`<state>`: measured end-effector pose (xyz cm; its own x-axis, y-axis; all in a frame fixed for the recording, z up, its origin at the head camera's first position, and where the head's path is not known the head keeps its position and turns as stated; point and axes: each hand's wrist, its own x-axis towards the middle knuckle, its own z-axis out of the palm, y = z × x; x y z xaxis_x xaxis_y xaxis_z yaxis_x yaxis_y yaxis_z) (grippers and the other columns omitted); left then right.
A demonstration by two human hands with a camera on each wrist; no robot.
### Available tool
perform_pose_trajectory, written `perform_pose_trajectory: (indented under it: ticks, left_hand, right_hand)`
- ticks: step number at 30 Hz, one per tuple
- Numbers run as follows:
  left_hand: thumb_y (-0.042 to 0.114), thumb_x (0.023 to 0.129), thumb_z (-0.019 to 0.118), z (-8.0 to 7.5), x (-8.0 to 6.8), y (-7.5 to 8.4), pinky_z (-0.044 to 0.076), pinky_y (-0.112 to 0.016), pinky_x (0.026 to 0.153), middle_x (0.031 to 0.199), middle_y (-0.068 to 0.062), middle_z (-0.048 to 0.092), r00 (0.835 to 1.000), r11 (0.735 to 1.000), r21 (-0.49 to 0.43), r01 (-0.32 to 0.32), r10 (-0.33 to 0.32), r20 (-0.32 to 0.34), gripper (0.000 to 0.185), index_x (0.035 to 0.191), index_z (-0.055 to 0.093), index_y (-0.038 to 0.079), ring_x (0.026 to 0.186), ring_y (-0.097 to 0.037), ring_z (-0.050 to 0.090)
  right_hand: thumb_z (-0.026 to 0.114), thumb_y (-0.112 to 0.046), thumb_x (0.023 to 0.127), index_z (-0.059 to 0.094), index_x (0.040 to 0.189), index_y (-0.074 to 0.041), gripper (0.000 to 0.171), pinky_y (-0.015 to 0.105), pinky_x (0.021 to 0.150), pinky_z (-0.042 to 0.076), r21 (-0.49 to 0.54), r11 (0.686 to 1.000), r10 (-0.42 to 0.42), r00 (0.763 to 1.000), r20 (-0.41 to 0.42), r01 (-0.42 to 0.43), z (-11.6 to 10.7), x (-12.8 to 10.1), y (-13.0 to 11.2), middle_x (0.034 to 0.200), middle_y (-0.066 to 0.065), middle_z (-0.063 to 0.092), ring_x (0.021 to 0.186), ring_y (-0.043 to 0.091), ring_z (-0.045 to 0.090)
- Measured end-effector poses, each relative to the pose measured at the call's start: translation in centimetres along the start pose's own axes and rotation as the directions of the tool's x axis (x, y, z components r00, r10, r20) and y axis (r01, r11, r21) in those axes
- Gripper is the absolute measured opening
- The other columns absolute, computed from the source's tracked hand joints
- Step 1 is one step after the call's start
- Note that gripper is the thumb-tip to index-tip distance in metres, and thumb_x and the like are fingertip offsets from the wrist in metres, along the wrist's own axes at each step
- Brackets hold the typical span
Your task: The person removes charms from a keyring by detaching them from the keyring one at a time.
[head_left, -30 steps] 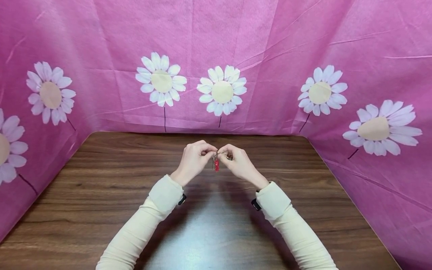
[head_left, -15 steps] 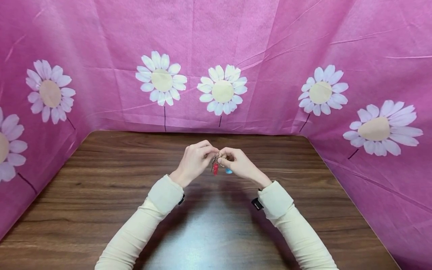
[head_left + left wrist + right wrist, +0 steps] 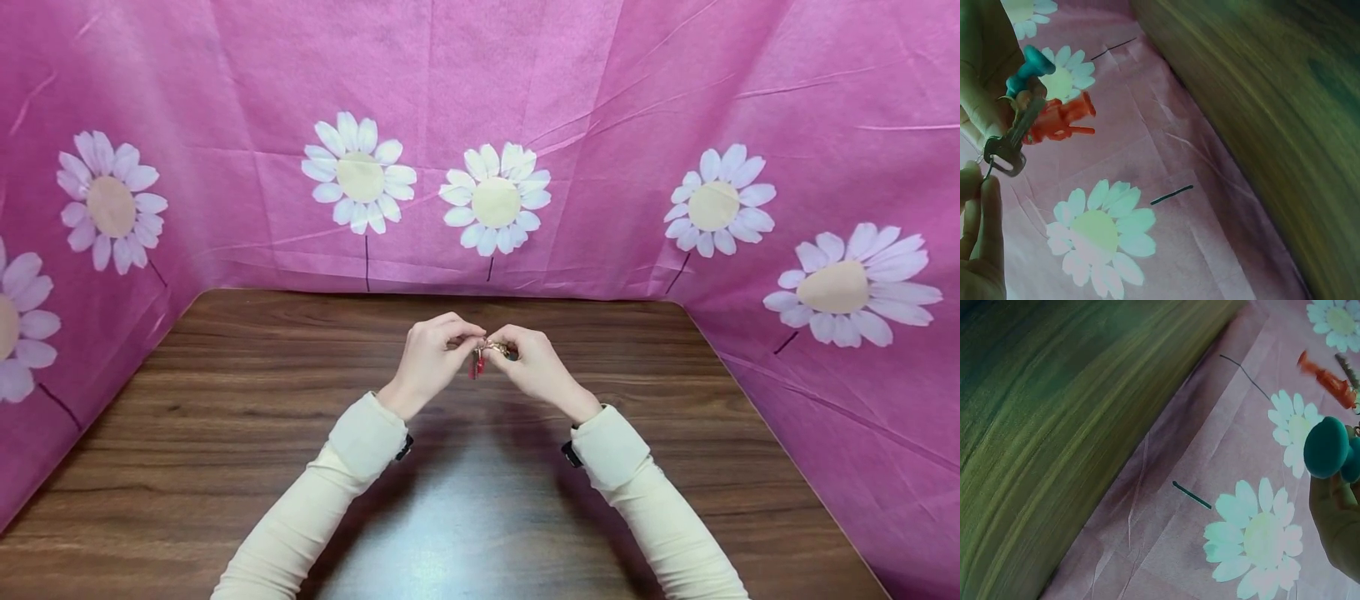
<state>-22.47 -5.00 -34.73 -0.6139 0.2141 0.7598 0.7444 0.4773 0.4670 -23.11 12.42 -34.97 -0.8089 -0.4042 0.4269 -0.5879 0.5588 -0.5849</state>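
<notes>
A metal key (image 3: 1025, 122) hangs above the wooden table (image 3: 465, 533), between the person's two hands. On one side of the key, the left hand (image 3: 431, 354) bends inward, knuckles raised, its thumb and forefinger pinching a thin wire ring (image 3: 989, 167) at the key's bow. On the opposite side, the right hand (image 3: 534, 362) mirrors it, angled in toward the key, thumb and forefinger curled onto gold-coloured links (image 3: 501, 348); exactly which link they grip cannot be told. A red charm (image 3: 1057, 119) dangles just beside the key, and a turquoise charm (image 3: 1326, 447) with a rounded end sits by the right fingers, near the key. Both forearms, in pale sleeves (image 3: 285, 521), slant up and inward toward the key. Beyond it stands a pink daisy-printed cloth (image 3: 570, 83).
</notes>
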Motion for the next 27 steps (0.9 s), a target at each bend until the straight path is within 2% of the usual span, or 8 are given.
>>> perform_pose_trajectory:
  ticks: [9,14,16,19,23,24,27]
  left_hand:
    - [0.007,0.076,0.072,-0.4,0.2,0.5,0.049,-0.022,0.06,0.073,0.0,0.067,0.999,0.997,0.067,-0.04,0.038,0.03,0.006,0.082,0.073,0.008,0.064,-0.009,0.062]
    - [0.007,0.076,0.072,-0.3,0.2,0.3,0.051,-0.021,0.061,0.073,0.0,0.066,0.999,0.997,0.069,-0.025,0.023,0.025,0.006,0.082,0.073,0.008,0.064,-0.009,0.062]
    - [0.007,0.076,0.072,-0.2,0.2,0.2,0.051,-0.021,0.061,0.073,0.0,0.066,1.0,0.999,0.05,0.004,-0.005,0.017,0.006,0.082,0.073,0.007,0.064,-0.009,0.063]
    - [0.006,0.077,0.071,-0.2,0.1,-0.1,0.053,-0.02,0.064,0.074,-0.002,0.066,0.995,0.995,-0.007,0.096,-0.096,0.028,0.008,0.085,0.073,0.007,0.067,-0.011,0.064]
    - [0.003,0.079,0.068,-0.1,-0.2,-0.5,0.054,-0.019,0.067,0.076,-0.005,0.065,0.976,0.974,-0.077,0.214,-0.208,0.07,0.011,0.089,0.073,0.004,0.071,-0.015,0.066]
    - [0.003,0.079,0.068,0.0,-0.3,-0.7,0.054,-0.019,0.068,0.077,-0.005,0.065,0.971,0.97,-0.082,0.231,-0.224,0.081,0.011,0.089,0.073,0.004,0.072,-0.015,0.066]
    - [0.001,0.079,0.067,0.1,-0.5,-1.0,0.054,-0.019,0.069,0.078,-0.005,0.065,0.962,0.96,-0.096,0.262,-0.253,0.102,0.01,0.088,0.072,0.003,0.074,-0.016,0.066]
  right_hand:
    - [0.063,-0.012,0.084,0.068,0.088,-0.009,0.007,0.023,0.062,0.044,-0.013,0.999,-0.033,0.999,-0.018,0.033,-0.1,-0.2,-0.1,0.081,0.0,0.066,0.069,0.008,0.052]
    - [0.065,-0.013,0.084,0.066,0.09,-0.008,0.008,0.025,0.059,0.046,0.038,0.999,0.006,1.0,0.021,-0.007,-0.2,-0.1,-0.2,0.08,0.003,0.067,0.066,0.01,0.054]
    - [0.065,-0.015,0.085,0.066,0.092,-0.008,0.009,0.024,0.057,0.048,0.088,0.994,0.058,0.997,0.048,-0.062,-0.2,-0.1,-0.1,0.082,0.005,0.067,0.066,0.011,0.057]
    - [0.063,-0.016,0.086,0.066,0.095,-0.008,0.012,0.024,0.054,0.05,0.142,0.981,0.123,0.99,0.066,-0.131,-0.4,-0.1,-0.1,0.086,0.007,0.068,0.063,0.017,0.06]
    - [0.061,-0.017,0.087,0.068,0.096,-0.008,0.013,0.024,0.054,0.048,0.131,0.981,0.143,0.99,0.01,-0.143,-0.8,0.0,-0.2,0.084,0.007,0.068,0.056,0.014,0.056]
    - [0.062,-0.017,0.087,0.068,0.095,-0.008,0.013,0.024,0.054,0.048,0.121,0.983,0.143,0.99,-0.007,-0.141,-0.8,0.0,-0.2,0.084,0.007,0.068,0.056,0.01,0.055]
    - [0.063,-0.016,0.086,0.069,0.095,-0.006,0.015,0.027,0.053,0.05,0.131,0.98,0.155,0.987,-0.036,-0.149,-1.0,0.1,-0.1,0.084,0.008,0.069,0.056,0.01,0.056]
